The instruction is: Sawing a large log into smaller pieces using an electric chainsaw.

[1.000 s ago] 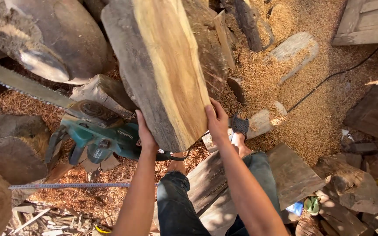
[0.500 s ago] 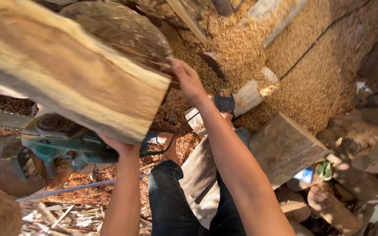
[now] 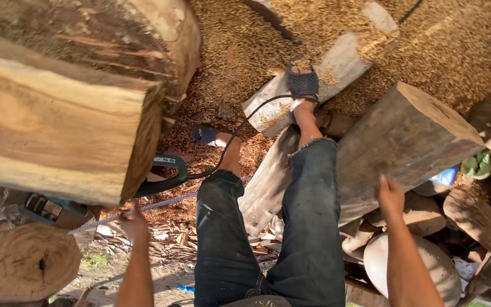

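Observation:
A big sawn wood slab [image 3: 58,125] with pale grain and a dark bark edge fills the left side, lying nearly level. My left hand [image 3: 134,224] is under its lower right corner, fingertips against the underside. My right hand [image 3: 390,196] is off the slab, holding nothing, fingers loosely apart above a thick squared wood block [image 3: 404,136]. My legs in dark jeans [image 3: 291,227] stand between the two, my sandalled feet [image 3: 302,82] on sawdust and a split log.
A teal chainsaw [image 3: 46,207] with a black handle [image 3: 163,176] lies under the slab, its cable running past my feet. A round log end [image 3: 26,261] sits bottom left. Sawdust [image 3: 456,45] covers the ground; offcuts [image 3: 473,222] pile up at right.
The slab has swung from upright to nearly level and moved left. My right hand has let go of it and dropped to the right; my left hand stays beneath it.

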